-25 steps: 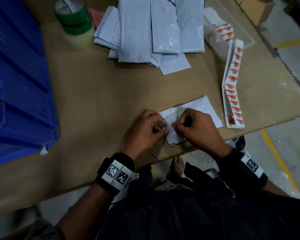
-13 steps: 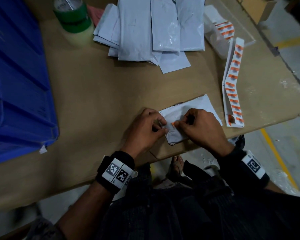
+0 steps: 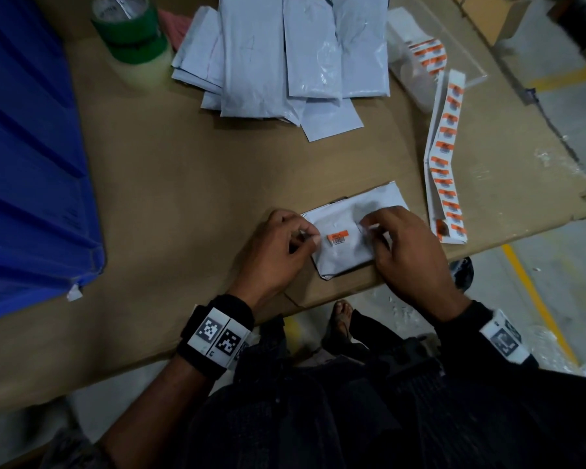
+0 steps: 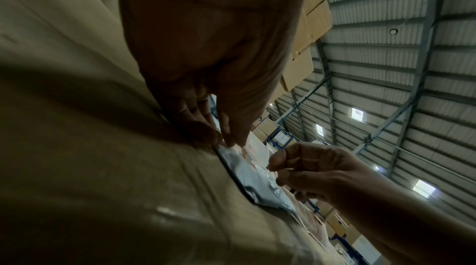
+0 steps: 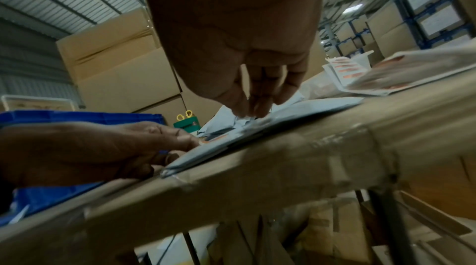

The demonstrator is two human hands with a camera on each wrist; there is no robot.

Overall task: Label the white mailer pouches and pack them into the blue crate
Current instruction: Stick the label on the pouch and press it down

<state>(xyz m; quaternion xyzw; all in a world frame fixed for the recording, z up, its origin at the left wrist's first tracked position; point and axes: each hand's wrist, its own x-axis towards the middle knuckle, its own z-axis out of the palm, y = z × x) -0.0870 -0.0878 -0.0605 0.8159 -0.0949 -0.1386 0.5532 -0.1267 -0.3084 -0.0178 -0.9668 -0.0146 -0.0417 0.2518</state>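
A white mailer pouch (image 3: pixel 349 258) lies at the table's near edge with a small orange label (image 3: pixel 338 238) stuck on it. My left hand (image 3: pixel 313 237) pinches the pouch's left edge between thumb and forefinger. My right hand (image 3: pixel 369 230) has curled fingers, and its tips pinch together on the pouch's surface just right of the label; the right wrist view shows those fingertips (image 5: pixel 253 111) on a crumpled fold. The blue crate (image 3: pixel 31 164) stands at the far left of the table. A pile of unlabelled white pouches (image 3: pixel 285 52) lies at the back.
A strip of orange labels (image 3: pixel 447 157) lies to the right of the pouch, running back towards a clear plastic box (image 3: pixel 416 79). Green and clear tape rolls (image 3: pixel 129 38) stand at the back left. The table's front edge (image 3: pixel 318 299) runs just under my hands.
My hands have parted: the right hand slid to the right and uncovered the orange label, which now lies flat on the pouch. The left hand stays at the pouch's left edge.
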